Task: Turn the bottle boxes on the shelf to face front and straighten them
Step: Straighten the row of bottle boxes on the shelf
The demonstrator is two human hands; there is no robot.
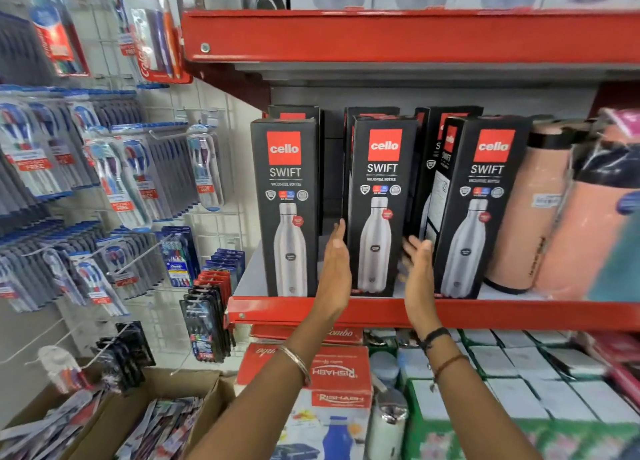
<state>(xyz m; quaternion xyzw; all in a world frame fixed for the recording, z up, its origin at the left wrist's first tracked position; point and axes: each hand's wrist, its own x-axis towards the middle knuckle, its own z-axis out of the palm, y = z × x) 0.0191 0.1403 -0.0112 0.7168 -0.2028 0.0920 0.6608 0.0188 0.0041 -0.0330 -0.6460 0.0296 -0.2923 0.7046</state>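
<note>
At frame centre, the middle black cardboard bottle box [379, 203] on the red metal shelf [485, 312] is flanked by the left hand [336, 262] and right hand [417, 269], both grips released, palms flat.

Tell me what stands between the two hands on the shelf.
The middle bottle box stands between the left hand and right hand, both open, seen in the head view.

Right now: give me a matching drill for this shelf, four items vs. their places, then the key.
Items:
1. left box
2. middle box
3. right box
4. peach flask

Places:
A. between the left hand and right hand
B. right of all the boxes
C. nearest the toothbrush rack
D. just right of the right hand

Pairs: 1-C, 2-A, 3-D, 4-B
</note>
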